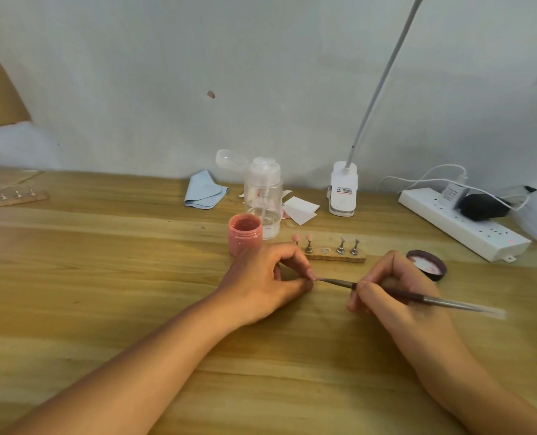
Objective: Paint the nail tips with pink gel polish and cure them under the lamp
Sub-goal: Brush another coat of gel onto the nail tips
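- Left hand (262,279) pinches a pink nail tip (311,274) mid-frame; a loose pinch could smear wet gel.
- Right hand (386,287) is clamped on the brush (386,290), bristles touching the tip; a slip paints skin.
- Open polish jar (245,233) sits just behind the left hand, probably easy to knock.

Both bare forearms reach in from the near edge and lie low over the table, angled toward each other. The left hand (262,282) rests on its outer side, fingers curled in, thumb and forefinger pinched together at the right tip of the hand around something small and pink. The right hand (395,287) sits just to its right, knuckles up, fingers bunched in a pen grip on a thin brush (386,290), whose tip points left and meets the left hand's pinch
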A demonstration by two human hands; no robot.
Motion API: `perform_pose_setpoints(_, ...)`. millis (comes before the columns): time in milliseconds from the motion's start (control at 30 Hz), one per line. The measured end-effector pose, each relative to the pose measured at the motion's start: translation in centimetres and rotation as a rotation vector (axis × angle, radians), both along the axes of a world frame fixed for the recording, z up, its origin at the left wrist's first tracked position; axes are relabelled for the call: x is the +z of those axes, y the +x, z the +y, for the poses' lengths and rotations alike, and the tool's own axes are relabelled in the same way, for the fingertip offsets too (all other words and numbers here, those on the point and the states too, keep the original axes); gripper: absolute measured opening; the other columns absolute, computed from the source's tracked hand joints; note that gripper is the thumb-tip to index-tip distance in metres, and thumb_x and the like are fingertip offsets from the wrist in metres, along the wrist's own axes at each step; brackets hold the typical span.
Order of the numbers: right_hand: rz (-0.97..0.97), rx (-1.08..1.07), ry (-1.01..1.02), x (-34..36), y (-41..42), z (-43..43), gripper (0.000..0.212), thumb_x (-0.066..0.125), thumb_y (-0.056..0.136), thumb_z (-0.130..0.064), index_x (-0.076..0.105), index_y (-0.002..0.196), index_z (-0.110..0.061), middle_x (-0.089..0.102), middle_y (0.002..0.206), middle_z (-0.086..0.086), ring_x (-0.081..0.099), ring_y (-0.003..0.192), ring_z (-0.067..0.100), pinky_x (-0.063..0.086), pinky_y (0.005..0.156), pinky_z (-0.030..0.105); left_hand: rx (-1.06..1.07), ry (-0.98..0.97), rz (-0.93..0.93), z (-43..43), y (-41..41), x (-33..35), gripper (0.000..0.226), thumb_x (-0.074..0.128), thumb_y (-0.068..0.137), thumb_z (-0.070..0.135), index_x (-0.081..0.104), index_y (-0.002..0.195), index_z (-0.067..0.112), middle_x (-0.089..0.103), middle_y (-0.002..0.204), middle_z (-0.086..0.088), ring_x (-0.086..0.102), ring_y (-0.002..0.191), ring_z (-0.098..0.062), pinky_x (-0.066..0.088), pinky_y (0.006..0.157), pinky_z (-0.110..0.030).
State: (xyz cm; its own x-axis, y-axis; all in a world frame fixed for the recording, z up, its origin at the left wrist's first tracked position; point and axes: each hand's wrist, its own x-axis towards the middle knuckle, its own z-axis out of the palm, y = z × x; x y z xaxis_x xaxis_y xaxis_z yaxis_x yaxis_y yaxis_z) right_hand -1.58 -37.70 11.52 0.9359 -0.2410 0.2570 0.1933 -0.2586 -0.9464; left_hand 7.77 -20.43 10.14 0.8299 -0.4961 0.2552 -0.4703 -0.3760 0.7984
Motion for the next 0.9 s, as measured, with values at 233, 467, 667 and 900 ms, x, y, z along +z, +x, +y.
perform_pose_setpoints(233,-0.03,-0.003,0.01,-0.07,0.03,0.04,0.011,0.061,0.083,0.003,0.052,0.078,-0.001,0.069,0.064,0.01,0.058,0.057,0.007,0.043,0.056,0.017,0.004,-0.006,0.009,-0.07,0.03,-0.01,0.009,0.077,0.081,0.014,0.073,0.083,0.021,0.072,0.087,0.017,0.036,0.045,-0.002,0.029,0.049,-0.013)
perform_pose_setpoints(467,-0.033,0.007,0.017,0.05,0.1,0.16,0.01,0.061,0.085,0.004,0.052,0.081,0.003,0.071,0.066,0.01,0.059,0.059,0.009,0.044,0.059,0.024,-0.005,-0.014,0.006,-0.03,-0.04,0.0,0.011,0.077,0.081,0.012,0.072,0.081,0.022,0.072,0.085,0.017,0.036,0.045,-0.002,0.03,0.051,-0.014)
perform_pose_setpoints(667,-0.045,0.018,0.05,0.08,0.06,0.07,0.011,0.061,0.087,0.005,0.051,0.082,0.006,0.071,0.067,0.011,0.059,0.059,0.009,0.045,0.06,0.023,-0.018,-0.023,0.016,0.0,-0.06,-0.05,0.01,0.076,0.083,0.012,0.072,0.081,0.021,0.071,0.082,0.018,0.038,0.048,-0.001,0.032,0.053,-0.013)
perform_pose_setpoints(900,-0.048,0.071,0.03,0.0,-0.08,0.1,0.011,0.062,0.088,0.002,0.052,0.083,0.003,0.073,0.071,0.01,0.062,0.062,0.005,0.046,0.06,0.017,-0.007,-0.015,0.014,-0.05,-0.03,-0.14,0.011,0.076,0.082,0.012,0.072,0.081,0.022,0.073,0.085,0.014,0.042,0.052,0.0,0.035,0.056,-0.014)
